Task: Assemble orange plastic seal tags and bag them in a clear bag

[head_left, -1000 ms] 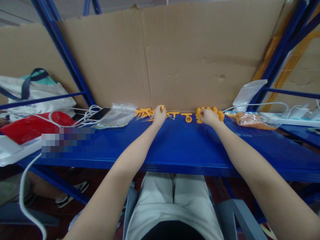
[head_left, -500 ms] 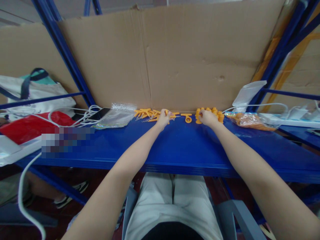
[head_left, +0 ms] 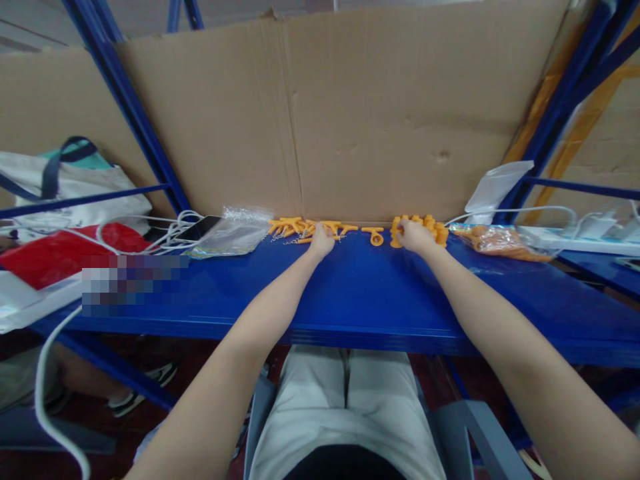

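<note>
Both arms reach across a blue shelf to its far edge, where small orange plastic parts lie against a cardboard wall. My left hand rests curled on a scatter of orange T-shaped pieces with small chains. My right hand is curled over a cluster of orange round pieces, fingers pressed on one at its left edge. A single orange T-piece lies between the hands. What each hand grips is too small to name.
A clear plastic bag and a phone with white cables lie left of the parts. A bag of orange parts and a white power strip sit at right. A red folder and tote bag are far left.
My left hand moved right along the orange pieces, then came back a little to the left and lower. My right hand stayed on the round cluster.
</note>
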A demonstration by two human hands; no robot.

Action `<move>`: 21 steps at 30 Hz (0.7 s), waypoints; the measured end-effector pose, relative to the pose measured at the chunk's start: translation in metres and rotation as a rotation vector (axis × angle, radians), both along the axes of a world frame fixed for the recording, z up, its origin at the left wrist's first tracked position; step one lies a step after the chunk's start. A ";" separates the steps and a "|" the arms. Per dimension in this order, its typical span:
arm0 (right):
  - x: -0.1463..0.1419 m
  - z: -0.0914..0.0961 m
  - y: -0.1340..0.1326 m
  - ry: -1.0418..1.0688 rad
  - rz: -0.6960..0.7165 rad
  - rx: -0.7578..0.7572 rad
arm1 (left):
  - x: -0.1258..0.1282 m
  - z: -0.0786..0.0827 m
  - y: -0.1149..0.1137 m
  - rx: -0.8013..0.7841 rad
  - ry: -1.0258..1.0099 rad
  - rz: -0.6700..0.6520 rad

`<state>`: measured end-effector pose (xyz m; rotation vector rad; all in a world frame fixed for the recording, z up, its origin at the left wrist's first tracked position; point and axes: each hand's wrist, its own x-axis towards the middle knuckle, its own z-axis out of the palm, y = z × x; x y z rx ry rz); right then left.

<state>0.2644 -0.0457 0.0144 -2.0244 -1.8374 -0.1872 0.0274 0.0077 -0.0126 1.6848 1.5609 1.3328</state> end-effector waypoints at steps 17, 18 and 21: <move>0.001 -0.004 0.002 -0.005 0.057 -0.002 | -0.002 0.012 -0.011 -0.105 -0.085 0.020; 0.001 -0.005 0.004 0.002 0.079 0.004 | -0.001 0.012 -0.013 -0.120 -0.062 0.008; 0.004 -0.009 0.008 0.033 0.131 0.020 | 0.001 0.011 -0.017 -0.138 0.056 -0.053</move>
